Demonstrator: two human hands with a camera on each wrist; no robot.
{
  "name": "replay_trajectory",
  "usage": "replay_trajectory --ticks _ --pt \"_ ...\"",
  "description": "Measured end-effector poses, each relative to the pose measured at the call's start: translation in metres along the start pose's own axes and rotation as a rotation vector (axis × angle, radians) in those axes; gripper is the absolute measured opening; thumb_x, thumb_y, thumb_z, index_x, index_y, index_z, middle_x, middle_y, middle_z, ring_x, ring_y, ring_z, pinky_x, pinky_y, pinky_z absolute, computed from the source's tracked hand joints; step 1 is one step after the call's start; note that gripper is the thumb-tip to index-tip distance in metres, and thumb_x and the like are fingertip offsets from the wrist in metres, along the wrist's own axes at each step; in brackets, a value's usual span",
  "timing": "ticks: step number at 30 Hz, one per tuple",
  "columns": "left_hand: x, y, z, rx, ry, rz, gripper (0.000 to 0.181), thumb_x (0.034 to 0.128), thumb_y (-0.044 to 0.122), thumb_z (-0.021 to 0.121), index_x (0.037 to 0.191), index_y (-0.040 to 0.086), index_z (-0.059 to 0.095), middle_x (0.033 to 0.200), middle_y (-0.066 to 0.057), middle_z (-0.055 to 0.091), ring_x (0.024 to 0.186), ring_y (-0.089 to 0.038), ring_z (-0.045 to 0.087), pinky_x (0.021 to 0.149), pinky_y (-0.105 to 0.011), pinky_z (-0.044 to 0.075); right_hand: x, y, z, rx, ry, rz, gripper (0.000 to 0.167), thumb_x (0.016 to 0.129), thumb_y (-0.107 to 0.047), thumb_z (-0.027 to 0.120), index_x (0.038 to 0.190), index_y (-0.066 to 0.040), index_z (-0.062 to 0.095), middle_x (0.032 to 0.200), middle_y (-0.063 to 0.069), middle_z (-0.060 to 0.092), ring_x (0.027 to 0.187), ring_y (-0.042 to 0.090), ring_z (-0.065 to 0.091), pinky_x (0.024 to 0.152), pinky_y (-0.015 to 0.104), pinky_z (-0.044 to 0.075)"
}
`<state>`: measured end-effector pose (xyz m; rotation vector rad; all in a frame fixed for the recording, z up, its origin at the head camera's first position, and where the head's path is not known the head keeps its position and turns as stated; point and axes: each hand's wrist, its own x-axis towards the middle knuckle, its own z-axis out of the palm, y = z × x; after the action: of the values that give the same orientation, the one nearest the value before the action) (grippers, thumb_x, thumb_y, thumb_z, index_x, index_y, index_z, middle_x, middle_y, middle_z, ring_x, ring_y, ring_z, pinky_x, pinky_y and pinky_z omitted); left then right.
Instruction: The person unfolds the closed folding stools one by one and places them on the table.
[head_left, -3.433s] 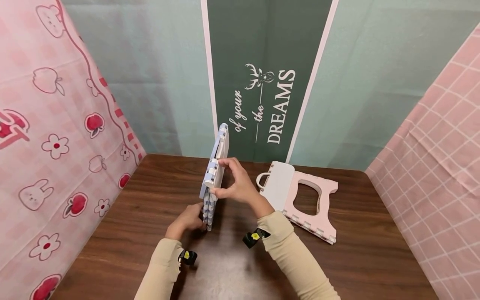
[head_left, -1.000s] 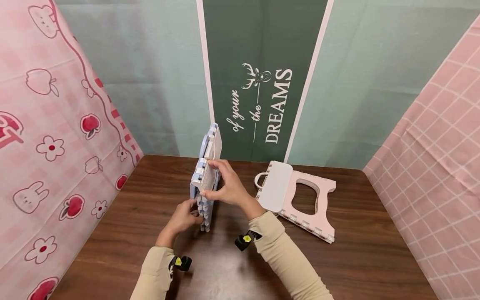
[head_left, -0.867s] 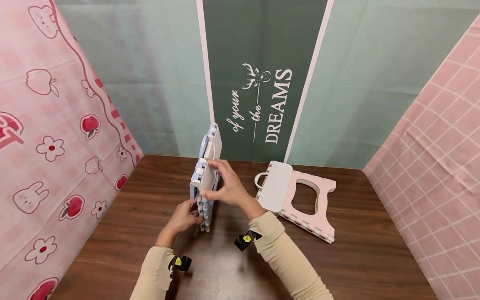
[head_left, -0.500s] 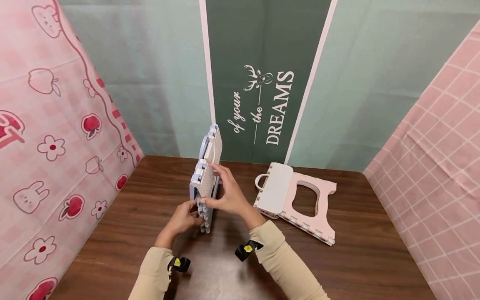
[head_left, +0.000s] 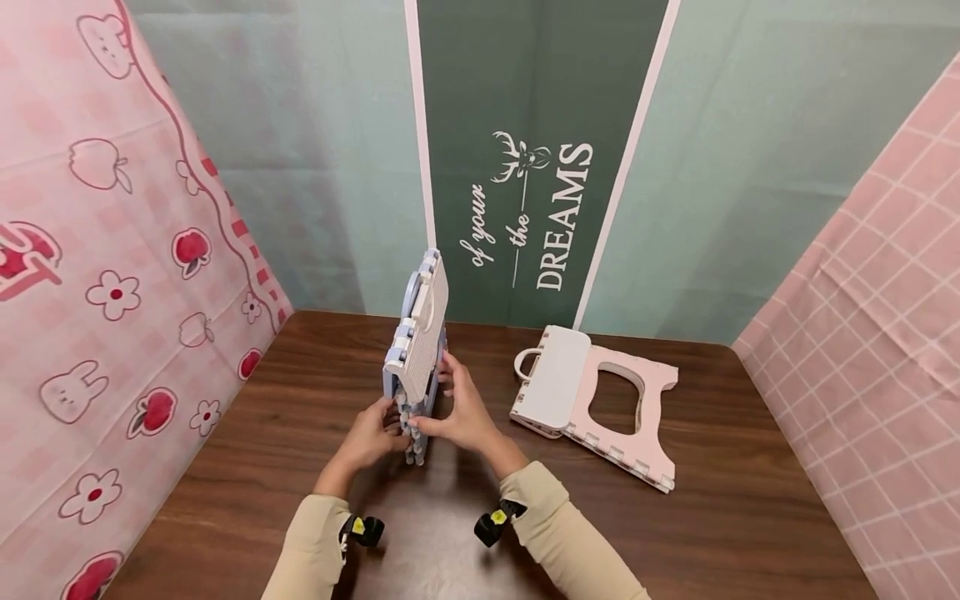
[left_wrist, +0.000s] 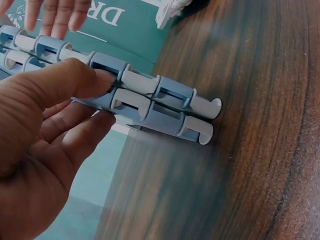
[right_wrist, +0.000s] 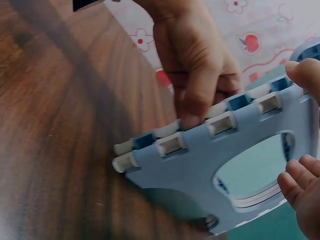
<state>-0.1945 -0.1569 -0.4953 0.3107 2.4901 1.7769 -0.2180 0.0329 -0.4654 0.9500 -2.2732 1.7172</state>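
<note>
The left hand (head_left: 369,437) pinches the near hinged edge of a blue-and-white plastic folding stool (head_left: 420,354), which stands upright on the brown wood-grain table (head_left: 247,467); the left wrist view shows its thumb across the hinges more clearly than the head view. Next comes the right hand (head_left: 468,417), loosely spread — only the right wrist view shows its fingertips before the cut-out; contact there I cannot tell. Farther right lies a pink-and-white plastic folding stool (head_left: 579,407).
</note>
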Motion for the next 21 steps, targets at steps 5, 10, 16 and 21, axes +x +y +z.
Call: replay_trajectory --ticks 5,10,16,21 --pt "0.001 -0.003 0.001 -0.033 0.009 -0.017 0.054 0.0642 -0.016 0.071 0.113 -0.011 0.049 0.111 -0.027 0.058 0.105 -0.037 0.056 0.085 -0.036 0.047 -0.005 0.001 0.004 0.035 -0.005 0.069 0.098 0.065 -0.008 0.081 0.14 0.008 0.02 0.122 0.026 0.044 0.11 0.042 0.045 0.085 0.041 0.043" --pt "-0.001 -0.003 0.0 -0.033 0.016 -0.009 0.051 0.0645 -0.014 0.071 0.11 -0.01 0.049 0.112 -0.028 0.058 0.105 -0.037 0.056 0.085 -0.035 0.047 -0.009 -0.017 0.004 0.118 -0.031 0.13 0.088 0.067 0.0 0.078 0.134 0.017 0.024 0.118 0.034 0.046 0.108 0.049 0.044 0.084 0.053 0.04" --pt "-0.002 -0.003 0.0 -0.026 0.008 -0.005 0.051 0.0647 -0.016 0.071 0.111 -0.01 0.049 0.111 -0.028 0.058 0.105 -0.039 0.056 0.086 -0.037 0.046 -0.012 -0.006 0.015 0.113 -0.034 0.201 0.077 0.068 -0.002 0.078 0.13 0.012 0.035 0.11 0.022 0.055 0.102 0.041 0.051 0.082 0.054 0.041" --pt "-0.004 0.008 -0.001 -0.003 0.015 0.011 0.05 0.0634 -0.019 0.069 0.109 -0.012 0.05 0.109 -0.03 0.058 0.103 -0.042 0.056 0.086 -0.042 0.046 -0.011 0.01 0.024 0.079 -0.028 0.234 0.071 0.069 -0.012 0.08 0.126 0.008 0.042 0.101 0.011 0.058 0.095 0.033 0.055 0.08 0.047 0.045"
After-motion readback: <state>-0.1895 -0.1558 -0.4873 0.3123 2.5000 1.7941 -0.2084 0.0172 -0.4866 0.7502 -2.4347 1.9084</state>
